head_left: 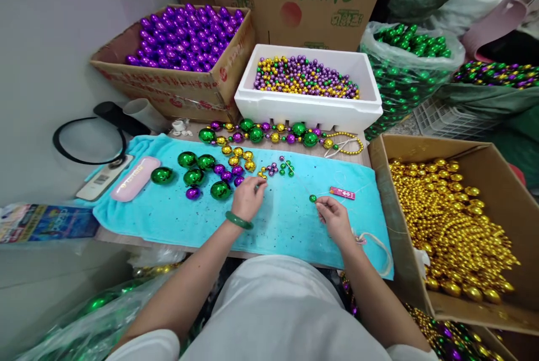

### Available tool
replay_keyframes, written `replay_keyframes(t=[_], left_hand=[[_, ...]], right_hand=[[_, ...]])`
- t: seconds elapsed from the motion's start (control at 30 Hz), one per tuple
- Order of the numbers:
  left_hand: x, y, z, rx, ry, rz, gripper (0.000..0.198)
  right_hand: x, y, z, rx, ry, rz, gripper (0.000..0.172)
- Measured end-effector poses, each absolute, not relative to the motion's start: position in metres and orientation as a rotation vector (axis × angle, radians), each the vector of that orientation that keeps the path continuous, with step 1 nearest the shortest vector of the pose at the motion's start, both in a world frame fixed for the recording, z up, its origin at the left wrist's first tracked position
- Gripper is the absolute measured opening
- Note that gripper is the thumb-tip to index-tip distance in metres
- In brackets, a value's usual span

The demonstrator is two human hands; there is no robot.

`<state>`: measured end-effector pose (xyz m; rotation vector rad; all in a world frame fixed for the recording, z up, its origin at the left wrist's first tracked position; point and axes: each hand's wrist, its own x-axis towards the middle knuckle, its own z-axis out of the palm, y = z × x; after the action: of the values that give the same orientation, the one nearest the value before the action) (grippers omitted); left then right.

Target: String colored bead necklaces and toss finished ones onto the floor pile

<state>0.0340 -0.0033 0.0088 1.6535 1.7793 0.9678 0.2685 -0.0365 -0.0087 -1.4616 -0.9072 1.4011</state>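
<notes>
1. Along the back of the table we see a cardboard box [162, 88] at the left, heaped with shiny purple beads [185, 41].
2. Just beside it stands a white foam box [303, 111], holding a mix of purple, gold and green small beads [305, 77].
3. To its right we find a clear plastic bag [453, 62] full of green beads [416, 41]; near that, a green sack [484, 97] bears multicoloured beads [497, 73], with a white crate [446, 119] beside it.
4. Close by on the right, an open box [492, 181] contains gold beads [458, 237], some loose-looking, many in strands.
5. Before us on a turquoise towel [286, 226] lie large green beads [193, 177], with gold and purple ones among and beside them; a bead garland [255, 134] runs just behind the towel.
6. Our right hand [336, 219] has thumb and forefinger pinched together, holding a threaded green bead [313, 198] at their tips, over the towel's right half.
7. Our left hand [248, 199], well apart from the right, reaches to the little gold beads [261, 174]; whether its fingertips grip one, we cannot tell.
</notes>
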Motion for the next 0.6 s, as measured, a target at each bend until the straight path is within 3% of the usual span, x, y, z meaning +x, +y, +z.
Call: replay_keyframes(t=[0.3,0.5,0.6], left_hand=[[-0.05,0.024,0.025,2.027,2.273,0.536,0.027],[-0.039,0.015,0.016,2.292,2.056,0.004,0.028],[-0.031,0.019,0.012,2.266,2.0,-0.019,0.028]], right_hand=[[0.262,-0.019,-0.01,-1.514,-1.001,1.347,0.027],[0.25,-0.006,-0.016,-1.515,-1.139,1.327,0.025],[0.249,-0.004,-0.014,-1.506,-1.255,1.26,0.021]])
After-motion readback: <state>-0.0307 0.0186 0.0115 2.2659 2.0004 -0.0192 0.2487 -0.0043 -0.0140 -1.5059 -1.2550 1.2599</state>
